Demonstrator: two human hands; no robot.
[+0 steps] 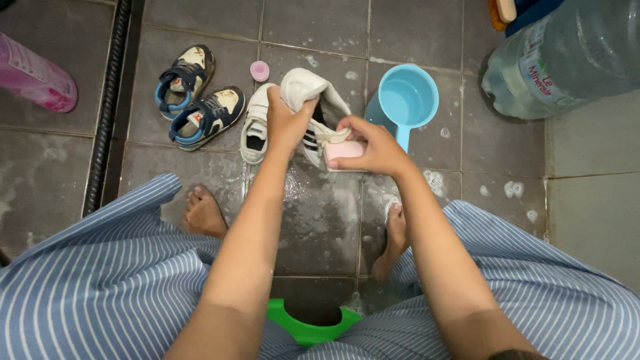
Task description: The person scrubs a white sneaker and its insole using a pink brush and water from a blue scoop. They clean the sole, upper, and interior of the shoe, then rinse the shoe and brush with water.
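Left hand [285, 120] clamped on the white shoe [313, 110] — long axis tilted up-left to down-right — right hand [373, 147] closed on pink soap bar [343, 151], touching the shoe's lower side.

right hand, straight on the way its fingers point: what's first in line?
The white shoe that the left hand holds: the right hand, holding a pink bar, points left and already presses against its side.

A big clear water jug [567, 57] with a white-blue label [541, 70] is lying top right; a pink bottle [33, 80] is lying top left.
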